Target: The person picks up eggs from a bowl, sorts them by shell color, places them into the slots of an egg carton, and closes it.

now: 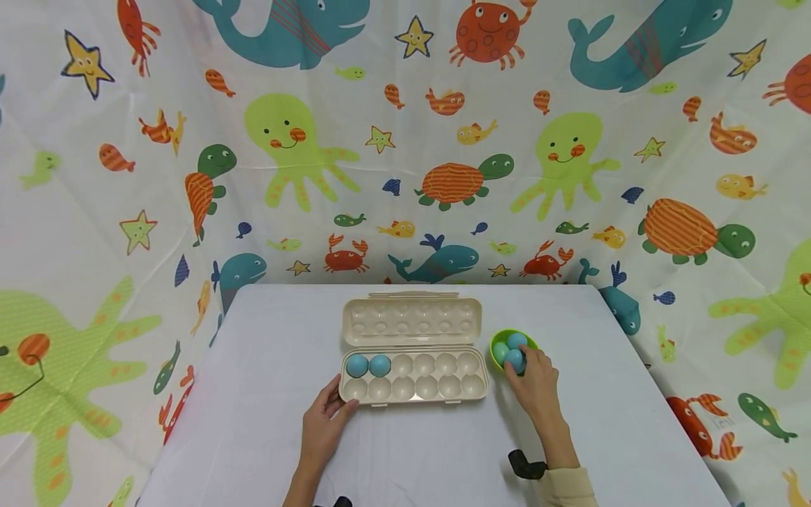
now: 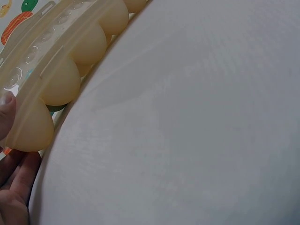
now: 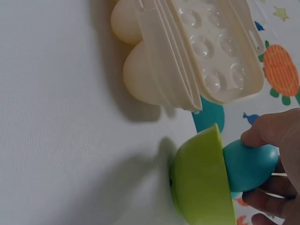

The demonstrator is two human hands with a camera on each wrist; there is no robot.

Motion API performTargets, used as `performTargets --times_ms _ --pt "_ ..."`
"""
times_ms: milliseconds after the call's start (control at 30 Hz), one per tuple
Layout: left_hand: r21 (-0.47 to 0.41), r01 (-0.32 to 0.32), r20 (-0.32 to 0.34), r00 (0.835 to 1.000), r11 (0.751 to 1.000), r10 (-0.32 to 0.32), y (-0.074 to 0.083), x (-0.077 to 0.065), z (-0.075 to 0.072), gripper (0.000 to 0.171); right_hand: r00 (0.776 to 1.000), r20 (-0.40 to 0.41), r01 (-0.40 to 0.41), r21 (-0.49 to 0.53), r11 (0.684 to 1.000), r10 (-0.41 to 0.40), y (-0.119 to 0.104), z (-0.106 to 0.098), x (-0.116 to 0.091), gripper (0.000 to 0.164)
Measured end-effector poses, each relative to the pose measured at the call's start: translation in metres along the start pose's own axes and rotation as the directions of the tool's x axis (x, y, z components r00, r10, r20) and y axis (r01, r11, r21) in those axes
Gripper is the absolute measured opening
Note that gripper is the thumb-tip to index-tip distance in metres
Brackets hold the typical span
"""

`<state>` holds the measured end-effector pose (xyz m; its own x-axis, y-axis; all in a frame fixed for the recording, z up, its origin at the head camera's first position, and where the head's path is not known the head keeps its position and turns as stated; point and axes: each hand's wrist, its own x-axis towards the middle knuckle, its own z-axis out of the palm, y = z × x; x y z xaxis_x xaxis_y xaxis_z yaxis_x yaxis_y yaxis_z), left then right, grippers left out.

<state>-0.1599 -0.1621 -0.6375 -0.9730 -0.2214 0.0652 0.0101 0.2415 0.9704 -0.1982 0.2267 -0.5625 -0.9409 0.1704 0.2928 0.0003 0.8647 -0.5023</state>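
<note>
A cream plastic egg carton (image 1: 415,389) lies open on the table, its lid (image 1: 412,321) folded back. Two blue eggs (image 1: 368,365) sit in the back row's leftmost cups. My left hand (image 1: 323,424) grips the carton's near left corner, thumb (image 2: 6,112) at the rim and fingers (image 2: 24,176) at the end cup. To the right of the carton stands a lime-green bowl (image 3: 199,176) holding several blue and pale green eggs. Over it, my right hand (image 1: 537,384) pinches a blue egg (image 3: 251,164) between thumb and fingers, the egg's lower side still at the bowl's rim.
A white cloth covers the table (image 1: 272,338). Behind it and along both sides hangs a curtain (image 1: 393,169) printed with sea animals. Black wrist cameras show at the right wrist (image 1: 527,465) and at the bottom edge near the left forearm.
</note>
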Motion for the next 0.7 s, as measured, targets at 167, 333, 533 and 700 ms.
performTargets --times_ms 167,333,533,700 --pt "-0.013 -0.025 0.010 1.000 1.000 0.025 -0.003 0.000 -0.002 0.067 1.000 -0.015 0.008 0.009 1.000 -0.008 -0.005 0.000 -0.001 0.052" --pt "-0.038 -0.056 0.004 0.998 0.998 0.057 -0.003 0.000 -0.003 0.068 0.995 -0.064 0.076 0.088 0.993 -0.071 -0.020 0.001 -0.001 0.051" --pt "-0.048 -0.044 0.007 0.999 0.998 0.044 -0.004 -0.001 -0.003 0.067 0.973 -0.133 0.205 0.142 0.968 -0.186 -0.046 0.011 0.003 0.047" --pt "-0.044 -0.011 0.008 1.000 0.999 0.011 0.004 -0.002 -0.002 0.064 0.965 -0.130 0.253 0.216 0.943 -0.229 -0.067 0.022 0.008 0.048"
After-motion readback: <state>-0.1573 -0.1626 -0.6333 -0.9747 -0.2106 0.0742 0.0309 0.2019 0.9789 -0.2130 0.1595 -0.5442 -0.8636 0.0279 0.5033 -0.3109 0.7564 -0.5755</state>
